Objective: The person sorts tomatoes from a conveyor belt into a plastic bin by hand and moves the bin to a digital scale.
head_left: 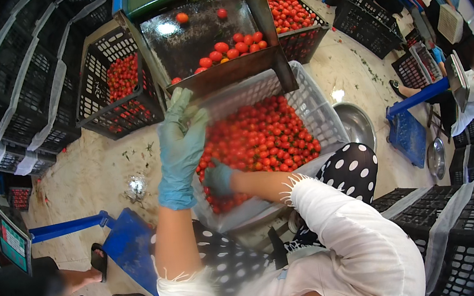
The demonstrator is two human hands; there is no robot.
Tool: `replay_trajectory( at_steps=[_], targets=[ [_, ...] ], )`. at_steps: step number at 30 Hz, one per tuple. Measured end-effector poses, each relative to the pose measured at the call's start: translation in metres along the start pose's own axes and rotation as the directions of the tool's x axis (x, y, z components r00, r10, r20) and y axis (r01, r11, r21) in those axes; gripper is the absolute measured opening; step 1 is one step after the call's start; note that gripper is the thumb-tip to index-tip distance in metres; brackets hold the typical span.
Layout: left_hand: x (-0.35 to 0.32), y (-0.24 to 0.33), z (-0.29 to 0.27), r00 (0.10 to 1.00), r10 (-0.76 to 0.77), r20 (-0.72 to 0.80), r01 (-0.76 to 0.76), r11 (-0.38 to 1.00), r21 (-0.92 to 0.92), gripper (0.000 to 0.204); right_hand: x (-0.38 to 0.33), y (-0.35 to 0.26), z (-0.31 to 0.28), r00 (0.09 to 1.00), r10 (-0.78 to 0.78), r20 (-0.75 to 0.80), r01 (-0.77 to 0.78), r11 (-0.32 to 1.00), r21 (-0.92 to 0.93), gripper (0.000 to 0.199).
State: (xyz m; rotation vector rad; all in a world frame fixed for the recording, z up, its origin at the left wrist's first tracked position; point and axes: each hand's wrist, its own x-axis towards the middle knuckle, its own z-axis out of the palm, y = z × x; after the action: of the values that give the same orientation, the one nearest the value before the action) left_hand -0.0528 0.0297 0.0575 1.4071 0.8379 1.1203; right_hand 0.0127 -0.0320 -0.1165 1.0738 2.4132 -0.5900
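Both my hands wear blue-green gloves. My left hand (180,140) is raised at the left end of the metal chute's lip, its fingers apart and slightly bent, with the tips smeared by motion. Below the lip, a pale plastic crate (322,100) holds many small red tomatoes (274,138). My right hand (219,178) reaches across to the crate's left side and touches the tomatoes there; its fingers are partly hidden and blurred. Above the crate, the dark metal chute (178,43) carries more tomatoes (231,49), mostly gathered at its right front corner.
Black crates of tomatoes stand left (149,99) and right (309,37) of the chute. A metal bowl (357,122) sits beside the pale crate. Blue platform scales (131,247) and stacked black crates (19,85) are nearby. Other people are at the left and right edges.
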Motion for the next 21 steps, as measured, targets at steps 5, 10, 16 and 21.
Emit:
replay_trajectory(
  at_steps=[5,10,16,21],
  targets=[
    [-0.003,0.003,0.001,1.0,0.019,-0.016,-0.019,1.0,-0.025,0.048,0.018,0.051,0.024,0.933,0.355,0.054,-0.332,0.911,-0.247,0.037],
    [-0.01,0.009,-0.015,0.999,0.014,-0.046,-0.009,0.992,0.122,0.049,-0.005,0.076,0.009,0.83,0.528,0.181,-0.524,0.849,-0.07,0.056],
    [-0.018,0.012,-0.016,0.997,0.023,-0.073,-0.023,1.0,-0.003,0.046,-0.042,0.13,0.0,0.578,0.634,0.513,-0.675,0.725,-0.137,0.059],
    [-0.022,0.015,-0.027,0.995,0.045,-0.087,-0.041,0.998,0.045,0.046,-0.077,0.158,0.015,0.466,0.572,0.675,-0.754,0.656,-0.035,0.069]
  ],
)
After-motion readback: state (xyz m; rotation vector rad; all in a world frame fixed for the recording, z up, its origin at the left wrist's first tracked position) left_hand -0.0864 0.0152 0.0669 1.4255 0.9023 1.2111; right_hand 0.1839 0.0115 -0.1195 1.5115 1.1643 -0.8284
